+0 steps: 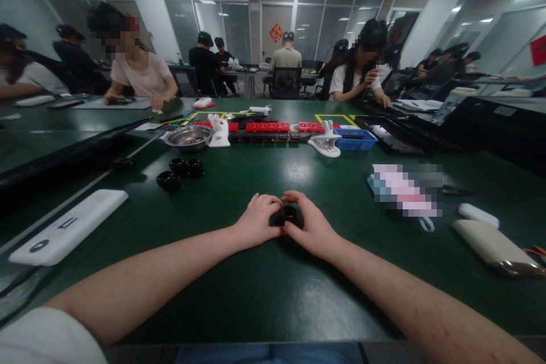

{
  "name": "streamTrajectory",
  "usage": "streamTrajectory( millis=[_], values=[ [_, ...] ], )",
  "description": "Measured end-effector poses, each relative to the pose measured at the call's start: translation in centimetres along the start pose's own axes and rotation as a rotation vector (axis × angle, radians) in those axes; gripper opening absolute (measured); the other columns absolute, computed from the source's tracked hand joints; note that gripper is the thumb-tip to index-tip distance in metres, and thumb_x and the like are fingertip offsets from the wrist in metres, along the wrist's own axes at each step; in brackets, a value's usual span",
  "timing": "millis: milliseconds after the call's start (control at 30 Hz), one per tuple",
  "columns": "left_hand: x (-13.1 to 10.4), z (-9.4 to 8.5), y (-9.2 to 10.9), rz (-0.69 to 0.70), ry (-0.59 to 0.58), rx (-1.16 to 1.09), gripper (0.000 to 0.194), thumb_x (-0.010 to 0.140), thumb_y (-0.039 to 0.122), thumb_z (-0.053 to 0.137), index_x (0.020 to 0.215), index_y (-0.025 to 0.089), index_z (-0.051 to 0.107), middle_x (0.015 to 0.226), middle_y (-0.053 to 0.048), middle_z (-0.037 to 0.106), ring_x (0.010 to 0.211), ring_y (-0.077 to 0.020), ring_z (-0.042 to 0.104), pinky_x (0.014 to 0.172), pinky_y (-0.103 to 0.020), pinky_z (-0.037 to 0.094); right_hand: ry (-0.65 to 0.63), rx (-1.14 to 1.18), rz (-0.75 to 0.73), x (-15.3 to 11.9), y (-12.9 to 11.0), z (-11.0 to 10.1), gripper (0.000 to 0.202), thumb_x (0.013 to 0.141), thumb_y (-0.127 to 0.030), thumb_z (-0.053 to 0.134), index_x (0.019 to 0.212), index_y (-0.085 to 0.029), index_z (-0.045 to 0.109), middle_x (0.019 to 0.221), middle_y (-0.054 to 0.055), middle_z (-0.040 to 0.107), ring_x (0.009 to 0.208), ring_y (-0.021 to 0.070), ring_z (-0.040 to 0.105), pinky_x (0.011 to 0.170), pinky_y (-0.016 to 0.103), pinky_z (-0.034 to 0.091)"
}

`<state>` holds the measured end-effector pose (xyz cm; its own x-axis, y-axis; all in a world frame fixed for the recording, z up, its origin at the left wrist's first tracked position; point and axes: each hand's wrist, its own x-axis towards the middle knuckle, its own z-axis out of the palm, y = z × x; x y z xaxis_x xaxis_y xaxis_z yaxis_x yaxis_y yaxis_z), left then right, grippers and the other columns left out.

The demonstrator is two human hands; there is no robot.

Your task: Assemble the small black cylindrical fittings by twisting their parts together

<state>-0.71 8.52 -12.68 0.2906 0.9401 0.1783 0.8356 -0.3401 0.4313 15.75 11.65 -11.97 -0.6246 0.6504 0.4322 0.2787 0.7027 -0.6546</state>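
- Two bare hands meet at the middle of the green table: the left hand and the right hand close in from either side on one small black round part.
- Grip: fingers and thumbs of both hands are curled around the part and touching it, so both appear to be grasping it. Whether it is lifted or resting on the table surface cannot be told; the palms hide its underside.
- Location of the part: between the two hands, directly ahead of the person, well apart from the other stock.
- Three similar black round pieces lie loose to the left and further out, near a metal bowl holding small items too small to identify.
- Beyond them, a row of red blocks, two white stands and a blue tray sit across the table.
- A white flat device lies at the left; a beige case at the right.
- Other people are seated at the far side, occupied with their own work.
- Judgement: the step in hand looks like fitting or twisting the part between the fingers. The next move would call for steady opposed pressure from both hands and a check of seating.
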Motion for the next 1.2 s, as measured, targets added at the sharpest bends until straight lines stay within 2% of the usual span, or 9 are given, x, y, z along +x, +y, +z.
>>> streamTrajectory(
  millis=[200,333,467,567,700,800,933,1033,1200],
  values=[
    [0.02,-0.06,0.05,0.009,0.004,0.0,0.032,0.069,0.039,0.061,0.094,0.021,0.056,0.106,-0.005,0.053,0.103,-0.0242,0.045,0.099,-0.052,0.022,0.108,-0.106,0.085,0.26,0.23,0.19,0.05,0.065,-0.028,0.065,0.108,-0.017,0.042,0.096,0.008,0.052,0.091,0.0235,0.051,0.08,0.04,0.044],
    [0.03,-0.14,0.12,0.005,-0.003,-0.002,0.03,0.069,0.037,0.061,0.092,0.02,0.056,0.105,-0.005,0.053,0.103,-0.0239,0.045,0.099,-0.052,0.023,0.037,-0.053,0.131,0.35,0.16,0.14,0.044,0.066,-0.021,0.062,0.105,-0.017,0.042,0.088,0.005,0.054,0.082,0.0198,0.054,0.076,0.036,0.046],
    [0.03,-0.11,0.07,0.0,0.0,-0.008,0.034,0.068,0.039,0.062,0.096,0.02,0.055,0.108,-0.005,0.053,0.104,-0.0243,0.045,0.099,-0.052,0.022,-0.019,0.015,0.039,0.16,0.02,-0.08,0.05,0.065,-0.007,0.052,0.111,-0.019,0.038,0.1,0.006,0.055,0.096,0.0191,0.052,0.087,0.037,0.041],
    [0.02,-0.09,0.05,0.004,-0.002,-0.005,0.033,0.068,0.039,0.062,0.094,0.02,0.056,0.107,-0.005,0.053,0.104,-0.0245,0.045,0.099,-0.051,0.022,0.024,-0.025,0.037,0.09,0.09,-0.01,0.052,0.066,-0.013,0.056,0.114,-0.019,0.038,0.105,0.008,0.052,0.099,0.0221,0.05,0.088,0.041,0.04],
    [0.0,-0.1,0.1,0.006,0.003,-0.003,0.03,0.069,0.039,0.061,0.092,0.021,0.057,0.105,-0.004,0.053,0.103,-0.0241,0.046,0.099,-0.051,0.022,0.093,-0.056,0.125,0.22,0.25,0.21,0.052,0.064,-0.026,0.065,0.109,-0.019,0.041,0.093,0.007,0.053,0.089,0.0226,0.053,0.08,0.04,0.044],
    [-0.01,-0.06,0.07,0.004,0.012,-0.006,0.031,0.069,0.039,0.062,0.093,0.02,0.056,0.105,-0.005,0.053,0.103,-0.0239,0.045,0.099,-0.051,0.023,0.039,0.003,0.136,0.25,0.22,0.11,0.047,0.067,-0.02,0.06,0.109,-0.019,0.039,0.088,0.004,0.055,0.083,0.0193,0.055,0.078,0.036,0.045],
    [-0.02,0.02,-0.03,0.0,0.009,-0.013,0.037,0.068,0.041,0.063,0.097,0.019,0.055,0.106,-0.006,0.053,0.104,-0.0244,0.045,0.099,-0.052,0.022,-0.04,0.054,0.047,0.13,0.14,-0.17,0.052,0.065,-0.006,0.05,0.114,-0.02,0.036,0.1,0.005,0.056,0.096,0.0183,0.053,0.088,0.036,0.04],
    [-0.03,-0.01,0.03,0.007,0.001,-0.01,0.034,0.069,0.04,0.062,0.095,0.02,0.056,0.107,-0.005,0.053,0.105,-0.0243,0.044,0.099,-0.053,0.021,0.012,0.009,0.044,0.11,0.14,-0.08,0.052,0.066,-0.013,0.056,0.114,-0.019,0.037,0.105,0.008,0.053,0.099,0.021,0.05,0.088,0.038,0.039],
    [0.0,-0.25,0.29,0.003,0.0,-0.019,0.03,0.069,0.04,0.061,0.091,0.02,0.057,0.105,-0.005,0.053,0.103,-0.0241,0.046,0.098,-0.052,0.023,0.096,-0.023,0.135,0.28,0.03,0.2,0.047,0.065,-0.023,0.065,0.106,-0.017,0.042,0.089,0.006,0.054,0.084,0.0203,0.053,0.077,0.037,0.045]
  ],
)
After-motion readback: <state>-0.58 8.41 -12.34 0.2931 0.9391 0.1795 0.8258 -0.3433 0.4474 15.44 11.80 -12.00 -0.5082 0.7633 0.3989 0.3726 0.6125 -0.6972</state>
